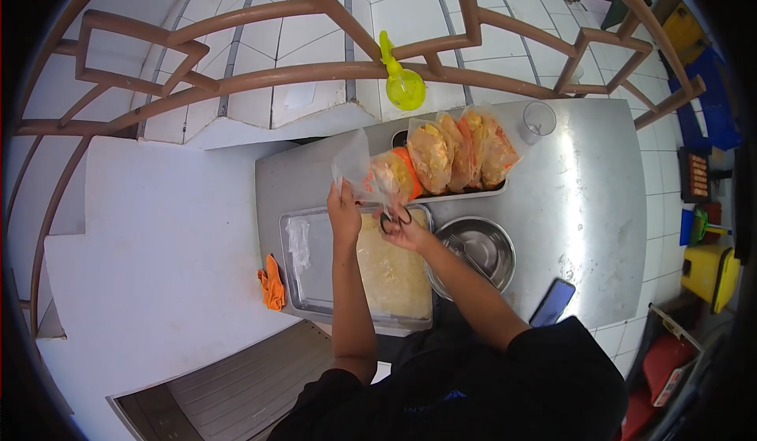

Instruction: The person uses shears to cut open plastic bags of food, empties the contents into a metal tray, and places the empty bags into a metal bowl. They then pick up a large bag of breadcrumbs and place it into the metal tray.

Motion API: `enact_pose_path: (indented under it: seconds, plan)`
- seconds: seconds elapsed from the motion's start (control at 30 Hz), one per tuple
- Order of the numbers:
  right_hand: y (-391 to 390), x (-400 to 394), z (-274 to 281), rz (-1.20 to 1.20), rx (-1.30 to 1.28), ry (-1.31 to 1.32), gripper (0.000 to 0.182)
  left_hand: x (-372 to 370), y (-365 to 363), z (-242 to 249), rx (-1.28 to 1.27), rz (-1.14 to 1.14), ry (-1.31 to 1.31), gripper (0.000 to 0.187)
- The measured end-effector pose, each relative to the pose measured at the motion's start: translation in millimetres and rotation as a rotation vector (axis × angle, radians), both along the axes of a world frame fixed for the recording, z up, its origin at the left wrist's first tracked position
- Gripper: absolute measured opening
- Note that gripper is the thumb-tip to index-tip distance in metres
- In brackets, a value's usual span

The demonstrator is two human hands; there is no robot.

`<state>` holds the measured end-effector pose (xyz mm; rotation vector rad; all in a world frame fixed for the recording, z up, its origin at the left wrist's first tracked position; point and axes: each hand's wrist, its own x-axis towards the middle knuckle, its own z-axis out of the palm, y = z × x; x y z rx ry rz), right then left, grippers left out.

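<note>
My left hand [344,211] pinches the edge of a clear plastic bag [352,159] and holds its loose end up. The bag's lower part, full of yellow and orange food, leans at the left end of a dark tray [465,194]. My right hand [406,230] grips dark-handled scissors [385,222] close to the bag; their blades are hard to make out. Several more filled bags [431,157] stand side by side in the tray. Below my hands lies a shallow metal tray [315,308], with a pale yellow layer [390,275] on its right side and crumpled clear plastic [298,244] on its left.
A metal bowl [505,240] with a utensil inside sits right of the shallow tray. A phone [553,302], a clear cup [539,120] and an orange glove [272,285] lie around the steel table [591,204]. A yellow-green spray bottle [405,87] hangs on the brown railing [276,74].
</note>
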<state>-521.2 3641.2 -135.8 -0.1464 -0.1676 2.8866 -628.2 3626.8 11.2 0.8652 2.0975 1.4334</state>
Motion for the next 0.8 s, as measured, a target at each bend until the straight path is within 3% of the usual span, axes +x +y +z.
enact_pose_path:
  seconds: [0.23, 0.43, 0.5, 0.63, 0.7, 0.8]
  plan:
    - [-2, 21, 36, 0.167, -0.103, 0.229, 0.082, -1, 15, 2, 0.07, 0.061, -0.169, 0.03]
    - [2, -9, 46, -0.023, -0.237, 0.209, 0.082, 12, 14, 10, 0.022, 0.121, -0.233, 0.033]
    - [10, -26, 62, -0.202, -0.387, -0.038, 0.077, 14, 6, 11, 0.041, 0.093, -0.23, 0.033]
    - [16, -44, 35, -0.19, -0.251, -0.075, 0.069, 3, -1, 8, 0.028, 0.081, -0.194, 0.033]
    - [-2, -52, -14, -0.159, -0.116, 0.125, 0.065, -5, 0, 1, 0.062, 0.055, -0.146, 0.033]
    - [-9, -32, 16, -0.187, -0.184, 0.171, 0.063, -2, 6, 3, 0.078, 0.087, -0.127, 0.033]
